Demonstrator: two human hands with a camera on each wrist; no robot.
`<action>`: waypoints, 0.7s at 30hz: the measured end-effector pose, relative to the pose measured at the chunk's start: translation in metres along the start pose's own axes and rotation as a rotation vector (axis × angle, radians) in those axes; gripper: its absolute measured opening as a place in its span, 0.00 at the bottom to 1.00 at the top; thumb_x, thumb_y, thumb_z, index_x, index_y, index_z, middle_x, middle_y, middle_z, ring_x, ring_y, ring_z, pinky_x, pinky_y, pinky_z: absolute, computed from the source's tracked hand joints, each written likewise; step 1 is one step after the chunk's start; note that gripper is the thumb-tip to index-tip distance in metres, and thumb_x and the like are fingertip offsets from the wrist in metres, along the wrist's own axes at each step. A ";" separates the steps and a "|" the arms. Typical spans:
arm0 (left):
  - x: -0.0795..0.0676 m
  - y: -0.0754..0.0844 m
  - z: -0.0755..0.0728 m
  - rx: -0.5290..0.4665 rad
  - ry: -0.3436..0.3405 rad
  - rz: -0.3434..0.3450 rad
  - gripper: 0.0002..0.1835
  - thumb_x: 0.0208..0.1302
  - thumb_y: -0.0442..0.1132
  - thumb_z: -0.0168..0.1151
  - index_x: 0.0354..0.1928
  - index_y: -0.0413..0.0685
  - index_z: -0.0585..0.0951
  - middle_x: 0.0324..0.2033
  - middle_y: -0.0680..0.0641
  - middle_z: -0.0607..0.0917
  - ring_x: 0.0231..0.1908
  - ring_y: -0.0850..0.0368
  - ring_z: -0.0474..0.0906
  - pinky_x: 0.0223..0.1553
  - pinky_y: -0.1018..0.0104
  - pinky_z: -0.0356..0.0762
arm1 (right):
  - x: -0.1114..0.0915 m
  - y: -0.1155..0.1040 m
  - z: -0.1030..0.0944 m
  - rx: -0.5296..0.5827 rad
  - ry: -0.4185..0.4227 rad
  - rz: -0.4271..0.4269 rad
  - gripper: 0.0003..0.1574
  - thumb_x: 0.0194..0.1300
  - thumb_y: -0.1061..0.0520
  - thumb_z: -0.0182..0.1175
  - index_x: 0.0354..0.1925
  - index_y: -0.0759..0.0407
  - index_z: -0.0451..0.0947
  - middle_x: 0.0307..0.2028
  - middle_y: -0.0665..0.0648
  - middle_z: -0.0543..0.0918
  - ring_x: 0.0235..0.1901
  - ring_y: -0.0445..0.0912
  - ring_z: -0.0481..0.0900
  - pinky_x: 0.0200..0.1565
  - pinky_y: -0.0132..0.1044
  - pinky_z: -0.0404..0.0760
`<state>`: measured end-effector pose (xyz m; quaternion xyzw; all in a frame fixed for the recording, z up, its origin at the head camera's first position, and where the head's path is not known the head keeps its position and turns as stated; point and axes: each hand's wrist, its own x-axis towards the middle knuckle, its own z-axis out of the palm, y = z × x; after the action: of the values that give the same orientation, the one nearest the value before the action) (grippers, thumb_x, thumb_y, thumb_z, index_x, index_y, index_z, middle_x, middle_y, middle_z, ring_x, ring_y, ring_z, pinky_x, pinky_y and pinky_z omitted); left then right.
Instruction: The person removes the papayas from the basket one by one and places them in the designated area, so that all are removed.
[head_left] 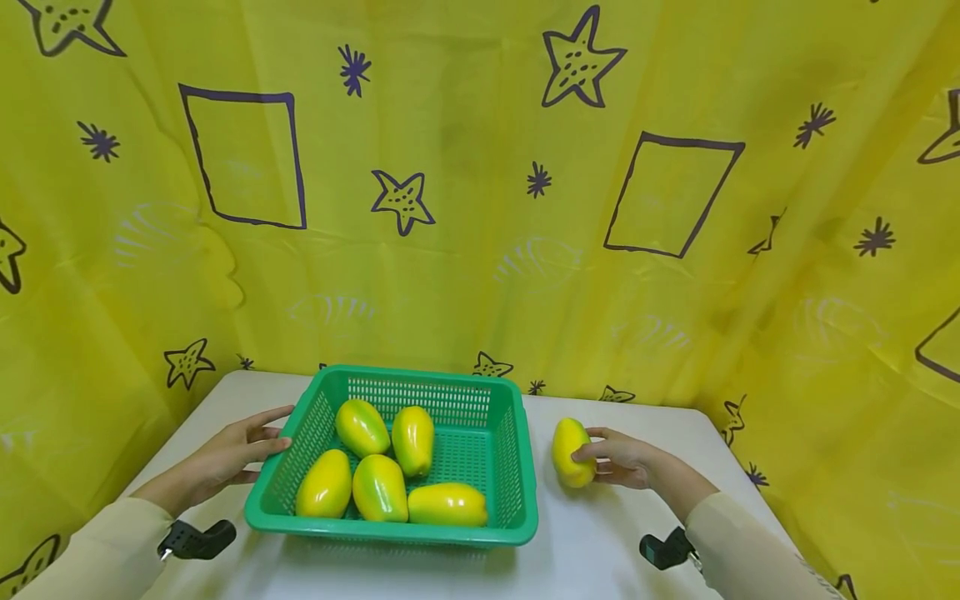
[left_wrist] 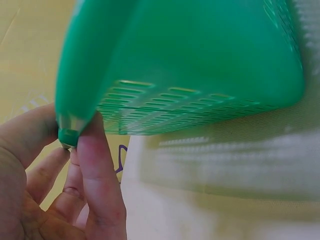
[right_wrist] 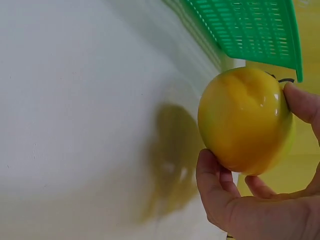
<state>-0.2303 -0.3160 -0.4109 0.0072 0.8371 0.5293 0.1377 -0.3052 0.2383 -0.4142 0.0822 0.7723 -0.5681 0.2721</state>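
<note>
A green plastic basket stands on the white table with several yellow-green mangoes lying in it. At its left side, my left hand pinches the rim between thumb and fingers; the left wrist view shows the rim between them. To the right of the basket, my right hand grips another mango with thumb and fingertips. In the right wrist view, this mango is apart from the basket wall, and its shadow falls on the tabletop.
The white table extends around the basket and ends at a yellow curtain printed with stars and frames. The curtain also hangs at both sides. A black wrist device sits on each forearm.
</note>
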 end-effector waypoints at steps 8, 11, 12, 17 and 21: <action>0.001 -0.001 0.000 0.000 0.008 -0.013 0.45 0.71 0.49 0.59 0.78 0.42 0.46 0.67 0.22 0.58 0.59 0.37 0.72 0.51 0.46 0.81 | 0.006 0.005 -0.001 -0.031 0.030 0.004 0.52 0.60 0.63 0.66 0.72 0.69 0.47 0.62 0.74 0.62 0.59 0.65 0.68 0.66 0.57 0.67; 0.001 -0.002 0.000 -0.005 0.005 -0.014 0.45 0.70 0.50 0.60 0.78 0.42 0.46 0.67 0.22 0.58 0.59 0.38 0.73 0.51 0.45 0.81 | 0.008 0.005 -0.001 -0.043 0.033 0.014 0.52 0.59 0.62 0.67 0.72 0.69 0.47 0.62 0.74 0.62 0.60 0.66 0.67 0.66 0.57 0.68; 0.001 -0.003 0.000 -0.007 0.005 -0.015 0.45 0.70 0.50 0.60 0.78 0.42 0.46 0.67 0.22 0.58 0.59 0.38 0.73 0.51 0.46 0.81 | 0.009 0.006 -0.001 -0.044 0.038 0.018 0.52 0.59 0.62 0.67 0.72 0.68 0.48 0.62 0.74 0.62 0.60 0.65 0.68 0.66 0.56 0.68; 0.001 -0.004 0.000 -0.013 0.003 -0.014 0.46 0.70 0.50 0.60 0.78 0.42 0.46 0.67 0.22 0.58 0.59 0.38 0.72 0.51 0.45 0.81 | 0.010 0.007 0.000 -0.067 0.033 0.025 0.52 0.60 0.61 0.67 0.72 0.68 0.48 0.62 0.74 0.62 0.60 0.66 0.68 0.65 0.57 0.69; 0.002 -0.004 -0.001 -0.011 0.002 -0.011 0.46 0.70 0.50 0.59 0.78 0.42 0.45 0.67 0.22 0.58 0.59 0.37 0.72 0.51 0.45 0.81 | 0.010 0.008 0.000 -0.056 0.039 0.029 0.52 0.60 0.61 0.67 0.72 0.68 0.47 0.62 0.75 0.61 0.59 0.66 0.68 0.65 0.57 0.69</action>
<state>-0.2324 -0.3180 -0.4144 0.0013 0.8343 0.5333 0.1397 -0.3105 0.2390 -0.4259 0.0966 0.7917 -0.5406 0.2675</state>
